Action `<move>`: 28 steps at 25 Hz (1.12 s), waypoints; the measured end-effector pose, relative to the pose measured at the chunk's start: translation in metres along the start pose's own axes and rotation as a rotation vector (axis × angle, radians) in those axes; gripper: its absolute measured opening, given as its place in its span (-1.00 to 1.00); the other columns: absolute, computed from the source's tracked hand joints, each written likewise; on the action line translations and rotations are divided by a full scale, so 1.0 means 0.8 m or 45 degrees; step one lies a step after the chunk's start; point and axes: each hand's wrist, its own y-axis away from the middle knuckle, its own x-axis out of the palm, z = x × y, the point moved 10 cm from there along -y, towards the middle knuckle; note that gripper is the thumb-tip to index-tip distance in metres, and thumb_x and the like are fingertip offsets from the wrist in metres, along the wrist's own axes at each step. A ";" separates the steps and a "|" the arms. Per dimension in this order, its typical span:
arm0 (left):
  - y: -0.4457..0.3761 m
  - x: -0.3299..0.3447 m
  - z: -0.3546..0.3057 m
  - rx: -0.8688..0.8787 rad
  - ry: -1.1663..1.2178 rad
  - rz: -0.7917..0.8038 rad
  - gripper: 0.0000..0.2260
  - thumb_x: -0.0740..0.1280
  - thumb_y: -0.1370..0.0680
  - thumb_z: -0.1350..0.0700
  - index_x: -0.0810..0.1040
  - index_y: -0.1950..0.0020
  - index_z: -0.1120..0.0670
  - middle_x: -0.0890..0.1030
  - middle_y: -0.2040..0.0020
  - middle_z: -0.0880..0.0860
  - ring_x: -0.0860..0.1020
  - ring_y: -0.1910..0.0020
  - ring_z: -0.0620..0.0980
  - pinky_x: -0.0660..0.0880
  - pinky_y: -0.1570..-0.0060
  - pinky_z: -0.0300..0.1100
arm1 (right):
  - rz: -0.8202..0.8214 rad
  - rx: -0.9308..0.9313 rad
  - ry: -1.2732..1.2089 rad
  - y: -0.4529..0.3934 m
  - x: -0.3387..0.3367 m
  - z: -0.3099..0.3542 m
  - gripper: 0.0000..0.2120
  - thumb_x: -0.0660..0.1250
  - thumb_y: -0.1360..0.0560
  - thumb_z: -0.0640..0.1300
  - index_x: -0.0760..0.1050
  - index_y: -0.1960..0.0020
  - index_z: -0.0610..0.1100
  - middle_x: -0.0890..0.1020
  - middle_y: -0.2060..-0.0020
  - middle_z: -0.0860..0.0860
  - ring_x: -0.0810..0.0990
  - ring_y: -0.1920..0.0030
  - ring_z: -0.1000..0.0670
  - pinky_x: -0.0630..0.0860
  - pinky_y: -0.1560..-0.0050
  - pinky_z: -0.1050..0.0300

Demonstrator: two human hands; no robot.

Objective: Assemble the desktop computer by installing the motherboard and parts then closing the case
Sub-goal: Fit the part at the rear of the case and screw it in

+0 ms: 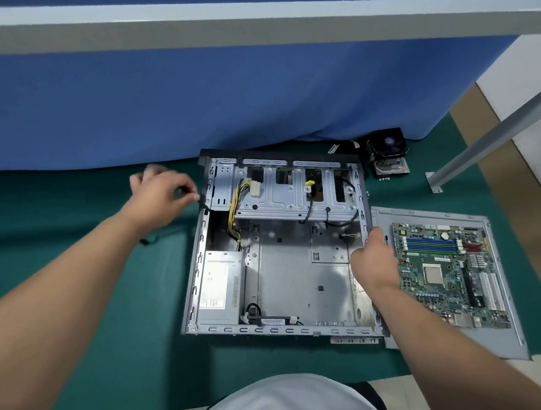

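My left hand [161, 188] pinches a black cable at the case [279, 253] edge. My right hand [375, 258] grips its right wall. I think the motherboard [448, 272], middle right, goes in next.

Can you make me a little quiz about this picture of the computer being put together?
1. True or false: the motherboard is already inside the case.
2. Which hand holds the case's right wall: A) left hand, B) right hand?
3. Fill in: the motherboard lies on a grey ____ to the right of the case.

Key:
1. False. It lies outside, to the right of the open case.
2. B. The left hand is at the case's far left corner.
3. Panel, the flat metal sheet on the green mat.
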 end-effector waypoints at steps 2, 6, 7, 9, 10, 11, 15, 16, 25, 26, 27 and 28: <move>-0.015 -0.001 -0.007 0.000 -0.154 -0.080 -0.96 0.39 -0.61 -0.04 0.61 0.02 -0.12 0.60 -0.10 -0.13 0.31 -0.33 0.13 0.16 -0.20 0.07 | 0.003 0.009 -0.001 0.001 0.000 0.000 -0.78 0.16 -0.50 -0.33 0.26 -0.10 -0.14 0.48 0.31 -0.10 0.47 0.34 -0.09 0.29 0.45 0.11; 0.010 0.012 0.008 -0.333 0.215 -0.280 -0.83 0.37 -0.62 0.03 0.60 -0.18 0.06 0.52 -0.31 0.11 0.34 -0.33 0.22 0.28 -0.28 0.05 | 0.004 0.012 -0.005 0.002 0.001 0.000 -0.79 0.15 -0.51 -0.32 0.25 -0.10 -0.14 0.51 0.29 -0.13 0.50 0.32 -0.13 0.41 0.38 0.04; 0.030 0.018 0.001 -0.363 0.385 -0.378 -0.76 0.38 -0.61 0.03 0.54 -0.24 0.10 0.47 -0.32 0.15 0.34 -0.32 0.20 0.29 -0.30 0.01 | 0.002 0.012 -0.006 0.001 0.001 0.001 -0.81 0.15 -0.51 -0.30 0.25 -0.09 -0.15 0.51 0.28 -0.14 0.51 0.31 -0.15 0.44 0.35 0.01; 0.071 0.049 -0.012 -0.445 0.621 -0.413 -0.58 0.43 -0.58 0.05 0.39 -0.36 0.12 0.36 -0.36 0.16 0.34 -0.31 0.11 0.27 -0.32 -0.08 | 0.007 0.016 -0.025 0.000 0.004 0.000 -0.86 0.17 -0.54 -0.25 0.26 -0.08 -0.15 0.52 0.27 -0.15 0.52 0.29 -0.17 0.46 0.32 -0.01; 0.085 0.073 -0.012 -0.531 0.715 -0.329 -0.50 0.44 -0.57 0.08 0.30 -0.43 0.08 0.34 -0.38 0.14 0.36 -0.30 0.09 0.29 -0.31 -0.09 | 0.009 0.017 -0.038 -0.001 0.006 -0.001 -0.86 0.17 -0.55 -0.23 0.26 -0.08 -0.15 0.53 0.27 -0.15 0.52 0.30 -0.16 0.45 0.34 0.00; 0.095 0.096 -0.010 -0.631 0.789 -0.215 -0.42 0.43 -0.57 0.13 0.21 -0.49 0.01 0.36 -0.38 0.13 0.43 -0.26 0.10 0.38 -0.25 -0.08 | 0.017 0.012 -0.059 -0.002 0.007 -0.001 -0.85 0.17 -0.56 -0.22 0.26 -0.10 -0.15 0.53 0.27 -0.15 0.52 0.31 -0.15 0.44 0.36 0.01; 0.099 0.126 -0.002 -0.720 0.701 0.116 -0.35 0.24 -0.60 0.25 0.12 -0.62 -0.15 0.59 -0.13 0.01 0.56 0.05 0.08 0.43 0.21 -0.15 | 0.136 0.005 -0.258 -0.003 0.016 -0.004 -0.53 0.15 -0.56 -0.27 0.23 -0.45 -0.13 0.56 0.07 -0.12 0.59 0.18 -0.18 0.53 0.22 0.00; 0.098 0.125 -0.004 -0.704 0.668 0.141 -0.34 0.21 -0.59 0.28 0.11 -0.63 -0.13 0.59 -0.11 0.01 0.55 0.07 0.06 0.41 0.21 -0.14 | 0.163 0.008 -0.305 -0.002 0.016 -0.007 -0.46 0.15 -0.56 -0.28 0.19 -0.52 -0.11 0.56 -0.05 -0.15 0.61 0.12 -0.20 0.55 0.14 -0.02; 0.136 0.123 -0.009 -0.715 0.621 0.128 -0.28 0.15 -0.54 0.37 0.03 -0.64 -0.04 0.57 0.02 0.05 0.50 0.21 -0.04 0.39 0.30 -0.13 | 0.287 0.023 -0.403 0.013 0.020 -0.013 -0.28 0.13 -0.54 -0.34 0.10 -0.64 0.04 0.56 -0.29 -0.10 0.54 0.10 -0.04 0.40 0.32 0.21; 0.142 0.123 -0.008 -0.712 0.624 0.114 -0.27 0.15 -0.53 0.37 0.04 -0.64 -0.05 0.56 0.03 0.02 0.49 0.22 -0.08 0.37 0.34 -0.16 | 0.286 0.018 -0.378 0.017 0.022 -0.015 -0.28 0.13 -0.54 -0.33 0.10 -0.64 0.04 0.60 -0.20 -0.09 0.51 0.20 0.01 0.34 0.37 0.22; 0.146 0.124 -0.008 -0.706 0.627 0.105 -0.27 0.14 -0.53 0.37 0.04 -0.64 -0.06 0.56 0.03 0.02 0.49 0.22 -0.09 0.36 0.36 -0.19 | 0.282 0.012 -0.357 0.020 0.023 -0.015 -0.29 0.12 -0.53 -0.34 0.11 -0.63 0.04 0.61 -0.10 -0.08 0.49 0.26 0.04 0.33 0.38 0.21; 0.147 0.125 -0.007 -0.703 0.630 0.097 -0.27 0.13 -0.53 0.37 0.03 -0.64 -0.06 0.56 0.01 0.03 0.50 0.22 -0.08 0.36 0.38 -0.20 | 0.272 0.008 -0.344 0.021 0.023 -0.015 -0.30 0.12 -0.53 -0.34 0.11 -0.62 0.04 0.62 -0.04 -0.07 0.50 0.28 0.02 0.35 0.38 0.19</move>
